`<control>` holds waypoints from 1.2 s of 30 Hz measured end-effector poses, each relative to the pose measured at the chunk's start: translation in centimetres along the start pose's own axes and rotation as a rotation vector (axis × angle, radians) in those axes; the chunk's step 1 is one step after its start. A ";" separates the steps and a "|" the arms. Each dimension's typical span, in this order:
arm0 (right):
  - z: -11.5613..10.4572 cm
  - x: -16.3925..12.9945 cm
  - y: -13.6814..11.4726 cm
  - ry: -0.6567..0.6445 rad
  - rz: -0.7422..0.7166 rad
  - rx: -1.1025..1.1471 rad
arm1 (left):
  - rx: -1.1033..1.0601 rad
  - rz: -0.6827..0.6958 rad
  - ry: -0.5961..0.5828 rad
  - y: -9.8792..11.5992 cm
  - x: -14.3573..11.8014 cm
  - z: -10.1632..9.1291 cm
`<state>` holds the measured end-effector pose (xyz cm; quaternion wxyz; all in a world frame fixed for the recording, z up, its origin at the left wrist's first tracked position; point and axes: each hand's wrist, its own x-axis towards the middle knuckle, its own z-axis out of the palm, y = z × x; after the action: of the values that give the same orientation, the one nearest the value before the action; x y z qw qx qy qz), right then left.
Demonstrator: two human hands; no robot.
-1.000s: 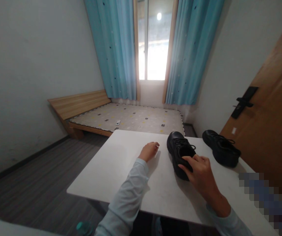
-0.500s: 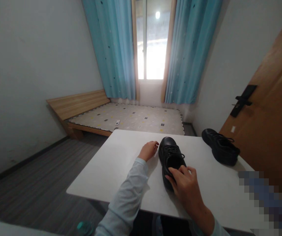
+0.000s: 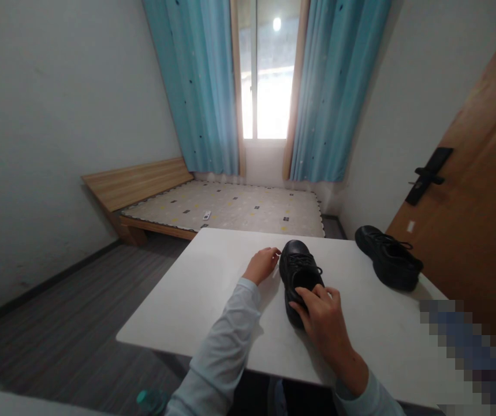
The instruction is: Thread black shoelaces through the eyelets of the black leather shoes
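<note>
Near black shoe (image 3: 298, 276): laced, upright on its sole on the white table (image 3: 196, 300), toe pointing away from the person, heel under the right hand's fingers.

Right hand (image 3: 323, 319): laid over the heel collar of that shoe, fingers (image 3: 307, 296) curled onto the rim of the opening, thumb on the shoe's left side; a light clasp around the heel, not a full fist.

Left hand (image 3: 261, 266): resting on the tabletop just left of the shoe's toe, fingers loosely bent, fingertips (image 3: 277, 252) touching or all but touching the toe's side; nothing held in it.

Second black shoe (image 3: 388, 257): same kind, well to the right of the right hand's fingers, near the table's right edge, upright, untouched.

Beyond the fingertips: low wooden bed (image 3: 135, 190) with a patterned mattress (image 3: 230, 209), a small white object (image 3: 207, 215) lying on it. Blue curtains (image 3: 200, 86) flank a bright window (image 3: 263, 75). Wooden door (image 3: 481, 190) with black handle (image 3: 427, 174) at right. Teal bottle cap (image 3: 150, 400) on the floor below the left sleeve (image 3: 224, 352).
</note>
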<state>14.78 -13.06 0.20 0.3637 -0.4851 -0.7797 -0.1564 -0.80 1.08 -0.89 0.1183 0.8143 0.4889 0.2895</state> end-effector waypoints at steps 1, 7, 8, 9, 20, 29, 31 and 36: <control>0.0 0.0 0.1 -0.007 0.003 0.005 | -0.016 0.014 0.015 -0.1 0.1 0.1; -0.2 0.0 0.1 -0.041 0.022 0.014 | -0.229 0.087 0.104 0.1 0.4 0.2; -0.2 0.0 0.0 -0.048 0.024 0.011 | -0.273 0.092 0.116 0.3 0.5 0.1; -0.2 0.1 0.0 -0.054 0.026 0.006 | -0.313 0.097 0.124 0.5 0.5 -0.1; -0.9 0.7 -0.5 -0.142 0.004 -0.062 | -0.529 0.193 0.124 1.1 0.5 -1.0; -5.4 5.9 4.0 -0.134 -0.003 0.145 | -0.570 0.182 0.102 1.5 0.2 -1.3; -5.5 7.1 5.2 -0.156 -0.008 0.208 | -0.571 0.177 0.090 1.6 0.2 -1.3; -3.9 8.5 7.2 -0.279 0.040 0.406 | -0.553 0.189 0.074 1.5 0.2 -1.2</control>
<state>20.40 -6.48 8.24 0.3454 -0.4342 -0.8282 0.0793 -0.34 0.40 0.90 0.2906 0.7820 0.3173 0.4509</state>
